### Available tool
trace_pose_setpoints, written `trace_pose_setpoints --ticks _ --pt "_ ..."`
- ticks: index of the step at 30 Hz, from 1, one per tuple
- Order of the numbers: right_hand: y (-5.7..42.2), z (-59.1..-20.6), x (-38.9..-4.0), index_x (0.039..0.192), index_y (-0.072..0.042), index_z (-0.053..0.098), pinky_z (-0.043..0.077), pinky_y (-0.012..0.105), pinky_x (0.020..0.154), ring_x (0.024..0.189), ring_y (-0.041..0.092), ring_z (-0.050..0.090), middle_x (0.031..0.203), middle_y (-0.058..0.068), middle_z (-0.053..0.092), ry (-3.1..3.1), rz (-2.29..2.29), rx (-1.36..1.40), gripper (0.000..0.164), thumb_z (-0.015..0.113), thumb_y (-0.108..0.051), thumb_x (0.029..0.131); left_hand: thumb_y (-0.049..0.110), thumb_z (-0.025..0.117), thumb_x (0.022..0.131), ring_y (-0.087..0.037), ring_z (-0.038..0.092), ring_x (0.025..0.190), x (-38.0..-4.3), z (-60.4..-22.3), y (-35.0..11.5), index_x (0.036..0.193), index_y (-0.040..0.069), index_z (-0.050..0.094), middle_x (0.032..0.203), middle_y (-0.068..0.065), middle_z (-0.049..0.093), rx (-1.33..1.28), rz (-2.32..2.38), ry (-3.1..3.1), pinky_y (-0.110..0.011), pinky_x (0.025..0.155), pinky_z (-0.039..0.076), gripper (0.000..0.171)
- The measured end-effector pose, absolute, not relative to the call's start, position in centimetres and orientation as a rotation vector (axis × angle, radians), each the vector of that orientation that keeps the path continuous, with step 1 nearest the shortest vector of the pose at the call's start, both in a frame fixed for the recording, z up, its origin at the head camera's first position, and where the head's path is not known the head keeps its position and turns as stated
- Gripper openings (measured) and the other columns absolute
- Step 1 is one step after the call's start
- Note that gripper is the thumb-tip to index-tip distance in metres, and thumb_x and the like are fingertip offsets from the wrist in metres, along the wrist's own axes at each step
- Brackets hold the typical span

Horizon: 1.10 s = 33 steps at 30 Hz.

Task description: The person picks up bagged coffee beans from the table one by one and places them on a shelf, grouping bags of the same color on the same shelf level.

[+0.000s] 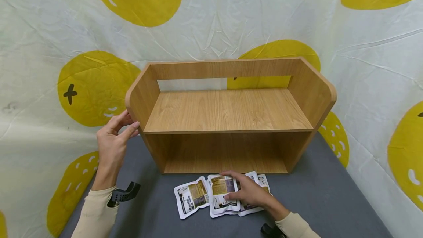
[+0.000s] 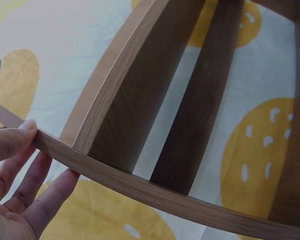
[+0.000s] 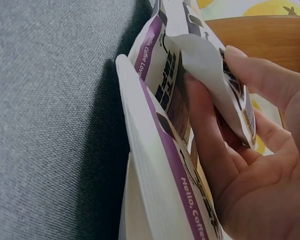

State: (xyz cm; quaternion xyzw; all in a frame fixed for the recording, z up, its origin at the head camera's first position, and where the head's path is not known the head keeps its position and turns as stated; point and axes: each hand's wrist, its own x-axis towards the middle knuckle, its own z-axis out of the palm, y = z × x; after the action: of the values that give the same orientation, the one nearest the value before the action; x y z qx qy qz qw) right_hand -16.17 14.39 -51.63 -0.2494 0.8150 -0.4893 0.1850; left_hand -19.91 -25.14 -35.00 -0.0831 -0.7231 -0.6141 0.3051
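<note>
A two-tier wooden shelf stands on the grey table. My left hand holds the front edge of its left side panel. In the left wrist view, the thumb of that hand lies on one face of the panel and the fingers touch the other. In front of the shelf my right hand pinches a white coffee packet between thumb and fingers. The right wrist view shows this packet slightly bent in the grip. More coffee packets lie beside and under it, one at the left and others at the right.
The grey tabletop extends around the packets and the shelf's base. Behind it hangs a pale cloth printed with yellow shapes. Dark wrist straps are on the left wrist and right wrist.
</note>
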Motion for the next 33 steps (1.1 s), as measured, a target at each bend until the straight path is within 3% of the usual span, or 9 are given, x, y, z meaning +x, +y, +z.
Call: trace_pose_setpoints --ticks 5,8,14,21,29,33 --pt "14.7 -51.6 -16.2 0.155 -0.012 0.042 0.048 0.019 0.059 0.061 0.004 0.045 0.151 0.018 0.046 2.206 -1.457 -0.727 0.069 0.075 -0.019 0.094 -0.005 0.076 0.086 -0.015 0.07 0.098 -20.0 -35.0 -25.1 0.133 0.011 0.068 0.111 -0.006 0.066 -0.22 -1.614 -1.918 -0.026 0.071 0.062 0.05" --pt "14.8 -51.5 -16.3 0.155 -0.012 0.043 0.052 0.019 0.066 0.074 0.004 0.055 0.149 0.021 0.046 2.168 -1.508 -0.73 0.069 0.075 -0.016 0.094 -0.005 0.076 0.086 -0.015 0.069 0.098 -20.0 -34.9 -25.1 0.134 0.011 0.068 0.111 -0.006 0.066 -0.216 -1.609 -1.923 -0.025 0.071 0.062 0.05" --pt "14.9 -51.2 -16.3 0.151 -0.004 0.047 0.059 0.024 0.076 0.097 0.017 0.065 0.137 0.023 0.056 2.138 -1.584 -0.684 0.067 0.077 -0.013 0.092 -0.005 0.076 0.086 -0.015 0.069 0.097 -20.0 -34.8 -25.1 0.134 0.01 0.068 0.111 -0.006 0.065 -0.216 -1.619 -1.922 -0.024 0.071 0.062 0.051" --pt "15.0 -50.3 -15.8 0.152 -0.004 0.045 0.062 0.027 0.072 0.092 0.024 0.071 0.118 0.023 0.065 2.028 -1.668 -0.588 0.067 0.075 -0.009 0.092 -0.005 0.076 0.086 -0.015 0.069 0.097 -19.9 -34.9 -25.0 0.134 0.011 0.068 0.111 -0.005 0.066 -0.21 -1.595 -1.937 -0.025 0.071 0.062 0.051" --pt "15.6 -48.6 -15.5 0.157 -0.011 0.038 0.062 0.029 0.072 0.085 0.021 0.073 0.133 0.024 0.056 1.928 -1.708 -0.619 0.071 0.072 -0.009 0.095 -0.004 0.076 0.086 -0.015 0.069 0.099 -19.9 -35.0 -25.1 0.134 0.011 0.068 0.112 -0.005 0.065 -0.203 -1.596 -1.94 -0.024 0.072 0.062 0.051" --pt "15.7 -47.6 -15.6 0.156 -0.012 0.039 0.063 0.03 0.073 0.085 0.021 0.074 0.133 0.023 0.059 1.911 -1.737 -0.645 0.071 0.073 -0.007 0.094 -0.005 0.076 0.087 -0.016 0.069 0.097 -20.0 -35.0 -25.1 0.134 0.011 0.068 0.111 -0.006 0.066 -0.22 -1.596 -1.932 -0.025 0.072 0.062 0.05"
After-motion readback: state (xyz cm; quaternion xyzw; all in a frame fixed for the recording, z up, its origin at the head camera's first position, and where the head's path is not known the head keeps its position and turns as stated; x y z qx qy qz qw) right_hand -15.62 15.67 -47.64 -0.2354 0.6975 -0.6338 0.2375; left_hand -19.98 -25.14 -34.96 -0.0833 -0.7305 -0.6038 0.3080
